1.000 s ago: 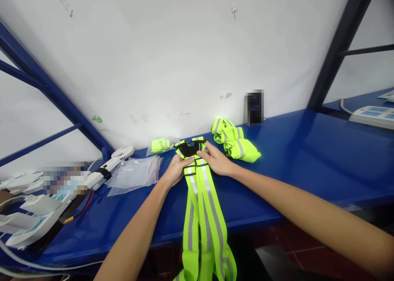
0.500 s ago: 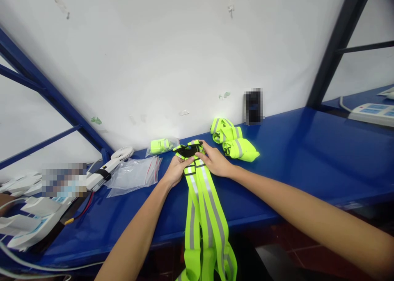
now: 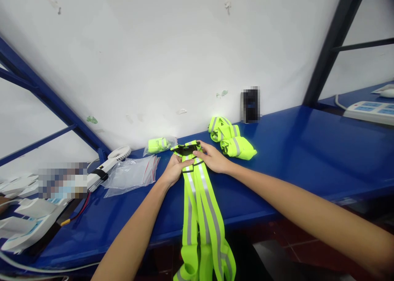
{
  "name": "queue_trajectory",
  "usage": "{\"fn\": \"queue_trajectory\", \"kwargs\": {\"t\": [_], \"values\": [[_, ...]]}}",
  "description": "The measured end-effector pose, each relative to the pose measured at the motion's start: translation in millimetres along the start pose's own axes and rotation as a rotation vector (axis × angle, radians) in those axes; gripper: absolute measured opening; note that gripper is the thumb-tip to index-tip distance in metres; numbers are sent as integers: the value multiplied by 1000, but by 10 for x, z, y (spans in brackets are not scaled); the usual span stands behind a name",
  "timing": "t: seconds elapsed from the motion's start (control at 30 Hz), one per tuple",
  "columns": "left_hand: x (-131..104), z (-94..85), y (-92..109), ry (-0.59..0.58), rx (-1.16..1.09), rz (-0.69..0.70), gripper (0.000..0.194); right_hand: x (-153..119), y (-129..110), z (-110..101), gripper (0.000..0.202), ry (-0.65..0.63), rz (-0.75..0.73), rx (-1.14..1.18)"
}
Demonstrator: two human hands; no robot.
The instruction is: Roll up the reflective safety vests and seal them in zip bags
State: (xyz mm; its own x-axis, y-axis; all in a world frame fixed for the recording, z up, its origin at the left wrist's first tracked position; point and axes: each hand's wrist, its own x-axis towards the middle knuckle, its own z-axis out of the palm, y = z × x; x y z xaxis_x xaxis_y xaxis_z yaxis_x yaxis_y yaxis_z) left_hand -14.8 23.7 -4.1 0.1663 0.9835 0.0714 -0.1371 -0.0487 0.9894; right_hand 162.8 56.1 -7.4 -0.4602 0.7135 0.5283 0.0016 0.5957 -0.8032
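Note:
A neon yellow reflective harness vest (image 3: 212, 207) with grey stripes and black buckles hangs over the front edge of the blue table. My left hand (image 3: 175, 169) grips its upper left side, thumb on top of the straps. On the other side, my right hand (image 3: 212, 156) pinches the upper end near the black buckle part. The straps run down from both hands toward the floor, and their lower ends leave the picture. Fingers beneath the fabric are hidden.
Rolled neon reflective straps (image 3: 237, 146) lie behind my right hand. A bagged neon roll (image 3: 157, 145) rests by the wall. Clear zip bags (image 3: 132, 176), a white handheld fan (image 3: 119, 153) and white devices (image 3: 33, 219) with cables are at left. A pixelated dark object (image 3: 250, 105) leans on the wall.
The view has shifted slightly, so everything sits a little further left. Both hands keep their hold on the vest's upper end, with the black buckle area a bit more spread flat.

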Motion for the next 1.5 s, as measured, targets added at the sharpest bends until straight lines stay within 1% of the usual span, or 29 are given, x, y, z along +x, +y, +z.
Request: {"fn": "queue_trajectory", "kwargs": {"t": [0.1, 0.17, 0.23, 0.3, 0.4, 0.63, 0.7, 0.77, 0.87, 0.9, 0.97, 1.03, 1.1, 1.17, 1.27, 1.37, 1.43, 1.47, 1.5], "values": [[32, -64, -22, 113, 15, 46, 84, 11, -52, -15, 31, -107, 45, 122], [47, -104, -36, 159, 34, 65, 90, 4, -89, -16, 34, -153, 93, 160], [52, -129, -49, 158, 44, 66, 91, -10, -101, -16, 38, -149, 103, 145], [49, -131, -57, 135, 34, 64, 91, -26, -88, -19, 40, -120, 65, 70], [42, -102, -55, 114, -5, 64, 92, -44, -56, -26, 44, -111, 4, -15], [29, -30, 10, 182, -79, 33, 107, -47, -53, -15, 43, -61, -27, 24], [19, -30, 20, 189, -74, 28, 109, -38, -61, -17, 41, -86, -25, 64], [8, -37, 21, 193, -36, 48, 109, -24, -73, -24, 39, -133, 43, 157], [-2, -58, 12, 220, 47, 112, 104, -8, -109, -47, 40, -190, 235, 346], [-3, -67, 8, 230, 67, 128, 100, -7, -127, -58, 42, -204, 278, 396], [-3, -90, 2, 233, 94, 143, 94, -11, -169, -79, 46, -247, 307, 461], [-1, -112, -1, 216, 98, 147, 92, -18, -208, -90, 48, -288, 300, 493], [3, -125, -1, 205, 82, 145, 91, -19, -229, -81, 46, -288, 285, 469], [10, -126, -5, 219, 61, 145, 87, -13, -226, -54, 45, -231, 271, 404], [30, -118, -43, 256, 46, 158, 70, -2, -191, -15, 44, -133, 230, 315], [62, -123, -128, 316, 103, 197, 52, 1, -159, -10, 46, -84, 174, 279], [86, -127, -184, 371, 151, 220, 47, 4, -152, -23, 46, -54, 140, 270], [95, -123, -202, 371, 150, 214, 46, 7, -152, -32, 45, -40, 123, 267], [102, -112, -210, 345, 123, 195, 45, 13, -153, -41, 44, -30, 111, 263]]}}
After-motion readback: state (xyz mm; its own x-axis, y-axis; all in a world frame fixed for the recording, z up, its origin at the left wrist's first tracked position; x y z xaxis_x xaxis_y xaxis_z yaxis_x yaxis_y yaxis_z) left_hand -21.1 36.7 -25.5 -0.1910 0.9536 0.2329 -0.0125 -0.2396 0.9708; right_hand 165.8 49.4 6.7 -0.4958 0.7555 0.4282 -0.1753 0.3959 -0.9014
